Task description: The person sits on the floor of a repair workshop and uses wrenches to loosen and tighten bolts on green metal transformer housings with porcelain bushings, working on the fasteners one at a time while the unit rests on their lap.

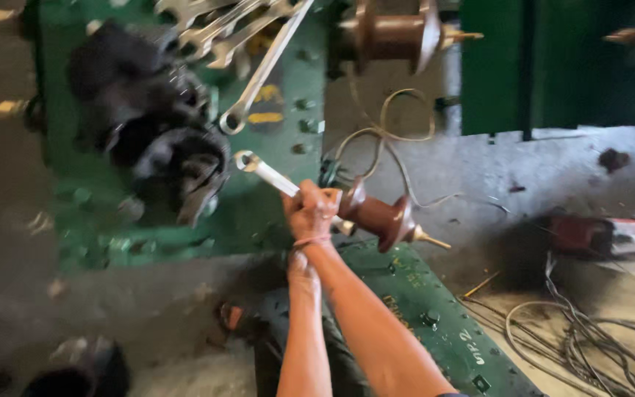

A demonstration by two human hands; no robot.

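Wrench (267,172), a slim steel combination spanner, lay gripped in the right hand (311,211), fingers clamped around its shank just beside the brown porcelain bushing (380,217). It looked stiff, moderately heavy, perhaps oily; best held mid-shank. The left hand (303,268) sat below; its fingers could not be told.
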